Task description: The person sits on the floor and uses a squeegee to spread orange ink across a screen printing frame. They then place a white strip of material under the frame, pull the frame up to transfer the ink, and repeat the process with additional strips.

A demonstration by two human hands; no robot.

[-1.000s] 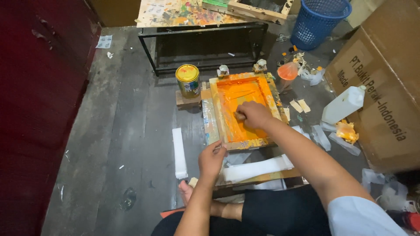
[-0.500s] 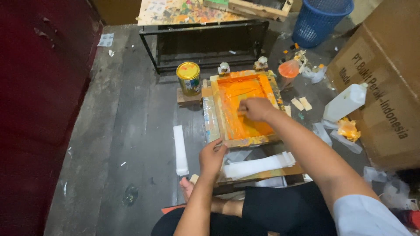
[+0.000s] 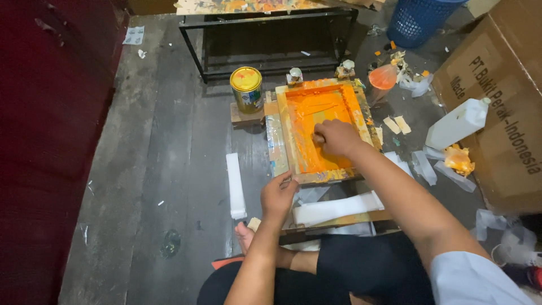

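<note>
A wooden printing frame (image 3: 291, 141) with an orange ink-covered screen (image 3: 316, 107) lies flat on the dark floor in front of me. My right hand (image 3: 334, 137) is closed on a small squeegee, mostly hidden under my fingers, pressed onto the screen's middle. My left hand (image 3: 278, 195) rests on the frame's near left corner, fingers pinched on its edge. My crossed legs and a bare foot (image 3: 244, 234) show at the bottom.
A yellow-lidded paint can (image 3: 247, 89) stands left of the frame on a wood block. Small bottles (image 3: 295, 75), an orange cup (image 3: 384, 76), a white jug (image 3: 457, 124), a cardboard box (image 3: 502, 101), a blue basket (image 3: 420, 20), a black metal table frame (image 3: 265, 34), white strips (image 3: 235, 183).
My right hand has slid slightly toward me along the orange screen. The left hand stays on the frame's near corner. The camera view has shifted a little.
</note>
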